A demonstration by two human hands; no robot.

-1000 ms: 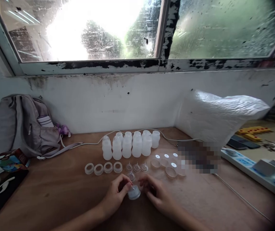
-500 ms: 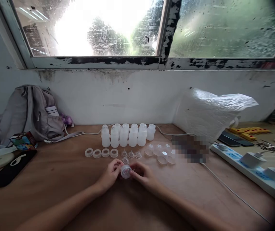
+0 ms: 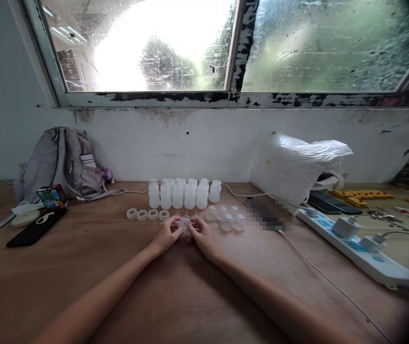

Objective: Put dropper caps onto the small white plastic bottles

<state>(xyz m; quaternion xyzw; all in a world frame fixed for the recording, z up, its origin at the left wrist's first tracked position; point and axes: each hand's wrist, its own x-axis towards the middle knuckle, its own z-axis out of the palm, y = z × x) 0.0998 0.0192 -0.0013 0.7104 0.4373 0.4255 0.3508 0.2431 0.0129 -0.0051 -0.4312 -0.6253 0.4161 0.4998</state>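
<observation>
A clear cap (image 3: pixel 184 225) is now sitting nearer the bottles (image 3: pixel 178 196) than in the earlier frame. The left hand (image 3: pixel 166 235) and the right hand (image 3: pixel 204 235) are pinching its opposite sides in front of the bottles, an apparent sign that it is being worked two-handed. Loose rings (image 3: pixel 142 218) are lying front-left of the bottles, clear covers (image 3: pixel 226 225) front-right.

left hand (image 3: pixel 167 234): curled, pinching | right hand (image 3: pixel 203 235): curled, pinching | forearms (image 3: pixel 121 279): extended, converging
</observation>
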